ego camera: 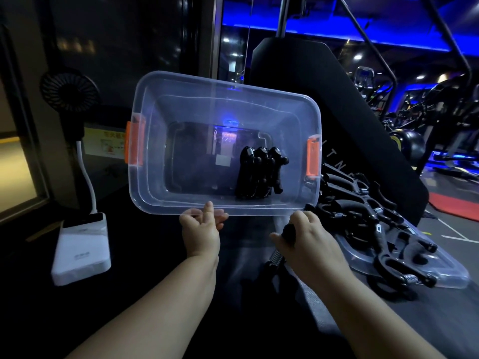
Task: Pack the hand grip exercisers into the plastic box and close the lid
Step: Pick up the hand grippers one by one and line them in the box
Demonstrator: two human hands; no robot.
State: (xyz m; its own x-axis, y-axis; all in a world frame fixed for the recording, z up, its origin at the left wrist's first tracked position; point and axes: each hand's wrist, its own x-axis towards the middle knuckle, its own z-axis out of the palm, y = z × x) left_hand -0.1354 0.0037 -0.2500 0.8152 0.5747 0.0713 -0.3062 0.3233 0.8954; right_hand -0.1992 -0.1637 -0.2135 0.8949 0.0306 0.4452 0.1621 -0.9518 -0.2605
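Black handle of hand grip exerciser point(289, 233) clenched in right hand point(311, 242), left hand point(202, 226) gripping near rim of clear plastic box point(160, 200), loose exercisers point(363, 218) heaped on lid point(451, 275) at right, three packed exercisers point(259, 174) inside box's right end.

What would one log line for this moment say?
left hand holds box rim | right hand grips one exerciser | box open, some exercisers inside | lid off, beside box, more exercisers on it
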